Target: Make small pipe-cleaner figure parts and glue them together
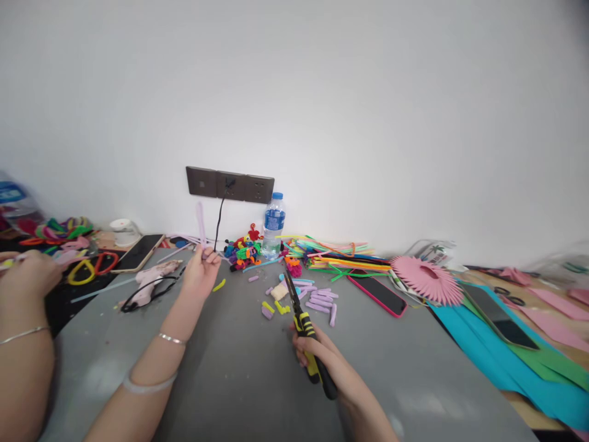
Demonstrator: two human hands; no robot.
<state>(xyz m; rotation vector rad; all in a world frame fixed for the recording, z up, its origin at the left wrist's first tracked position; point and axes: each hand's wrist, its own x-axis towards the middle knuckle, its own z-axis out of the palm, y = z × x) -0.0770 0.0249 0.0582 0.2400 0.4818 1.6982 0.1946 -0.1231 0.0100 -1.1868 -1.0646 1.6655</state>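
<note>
My left hand (pixel 201 273) is raised at centre left, its fingers pinched on a pale purple pipe cleaner (pixel 200 220) that points upward. In my right hand (pixel 313 350) is a pair of black-and-yellow pliers (pixel 305 325), jaws pointing up and away from me. Just beyond the jaws lie several short purple pipe cleaner pieces (pixel 321 299). Bent yellow-green pieces (pixel 281 307) and a small beige block (pixel 278 291) rest to the left of them. The two hands are apart.
At the wall stand a water bottle (pixel 274 227) and bundled coloured pipe cleaners (pixel 350 258). A pink glue gun (pixel 150 283) with a black cable lies left; a red-edged phone (pixel 378 293) lies right. Another person's hand (pixel 27 273) works at far left, near scissors (pixel 94 267).
</note>
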